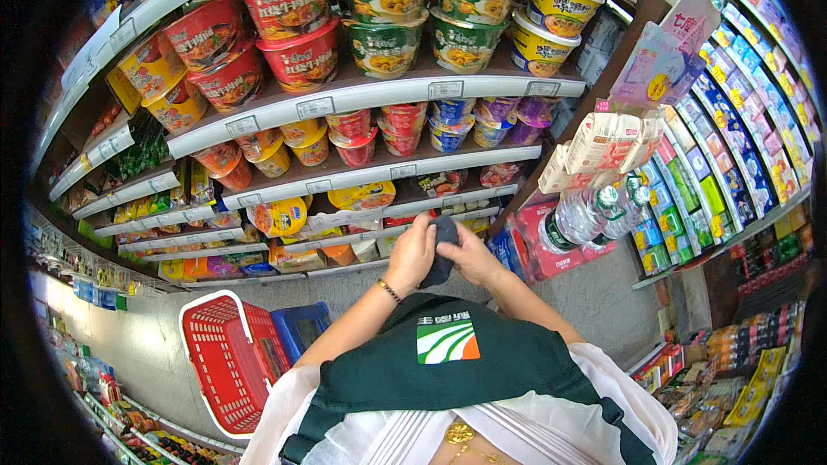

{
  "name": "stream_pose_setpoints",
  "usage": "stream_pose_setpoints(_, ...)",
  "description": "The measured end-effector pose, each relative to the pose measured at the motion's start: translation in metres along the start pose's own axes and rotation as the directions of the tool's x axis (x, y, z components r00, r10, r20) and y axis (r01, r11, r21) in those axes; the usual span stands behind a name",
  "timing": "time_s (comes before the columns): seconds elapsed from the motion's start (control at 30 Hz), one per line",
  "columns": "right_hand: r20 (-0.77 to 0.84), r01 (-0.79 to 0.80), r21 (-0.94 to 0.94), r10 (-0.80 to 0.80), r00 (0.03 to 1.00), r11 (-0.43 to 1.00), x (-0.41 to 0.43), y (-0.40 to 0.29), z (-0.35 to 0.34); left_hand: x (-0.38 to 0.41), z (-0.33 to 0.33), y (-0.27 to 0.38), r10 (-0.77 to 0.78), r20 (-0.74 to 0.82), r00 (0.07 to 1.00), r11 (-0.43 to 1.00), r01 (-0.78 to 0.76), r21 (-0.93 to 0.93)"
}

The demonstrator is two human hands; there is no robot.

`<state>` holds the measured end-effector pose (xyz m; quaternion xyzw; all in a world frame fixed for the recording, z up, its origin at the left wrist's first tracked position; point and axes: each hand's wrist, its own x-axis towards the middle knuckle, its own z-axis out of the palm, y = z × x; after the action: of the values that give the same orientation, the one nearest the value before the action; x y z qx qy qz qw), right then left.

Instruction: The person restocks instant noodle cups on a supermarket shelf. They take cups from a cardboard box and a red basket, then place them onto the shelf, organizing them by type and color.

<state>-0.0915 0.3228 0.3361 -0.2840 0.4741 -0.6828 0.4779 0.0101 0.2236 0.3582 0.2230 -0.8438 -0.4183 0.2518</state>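
Observation:
Both my hands are held together in front of my dark green apron [446, 378]. My left hand [412, 255] grips the left side of a dark cloth [442, 258], with a beaded bracelet on that wrist. On the cloth's right side, my right hand [468, 257] holds it, fingers bent and partly hidden. Past the hands are shelves of instant noodles: red tubs [300, 55], green tubs [387, 48] and yellow tubs [546, 42] stand stacked on an upper shelf. Smaller cups [352, 135] stand on the shelf below, and yellow-lidded bowls [278, 216] lower down.
A red plastic basket [223, 368] stands on the floor at the left beside a blue stool [302, 326]. Large water bottles [575, 223] and red packs [539, 245] are at the shelf's right end. Hygiene packs [730, 135] fill the right-hand shelves.

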Motion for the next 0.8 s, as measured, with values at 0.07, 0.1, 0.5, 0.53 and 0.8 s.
stream_pose_setpoints(0.07,-0.095,0.022,0.118,-0.011,0.995,0.993,0.000,-0.010,-0.013,0.014,0.017,0.005,0.025,0.020,0.999,0.995,-0.023,-0.095)
stream_pose_setpoints(0.1,-0.117,0.059,0.158,-0.041,0.992,0.986,0.001,-0.015,-0.024,0.021,0.027,0.003,0.084,0.015,0.996,0.982,-0.080,-0.173)
stream_pose_setpoints(0.5,-0.514,0.357,0.165,-0.229,0.827,0.919,0.027,-0.067,-0.183,0.135,0.117,0.012,0.039,0.188,0.981,0.985,-0.006,-0.172)
stream_pose_setpoints(0.53,-0.548,0.379,0.173,-0.231,0.804,0.909,0.032,-0.072,-0.189,0.150,0.125,0.019,0.018,0.204,0.979,0.987,0.015,-0.160)
stream_pose_setpoints(0.8,-0.699,0.499,-0.030,-0.374,0.609,0.866,0.103,-0.092,-0.246,0.235,0.175,0.059,-0.073,0.310,0.948,0.980,0.127,-0.156)
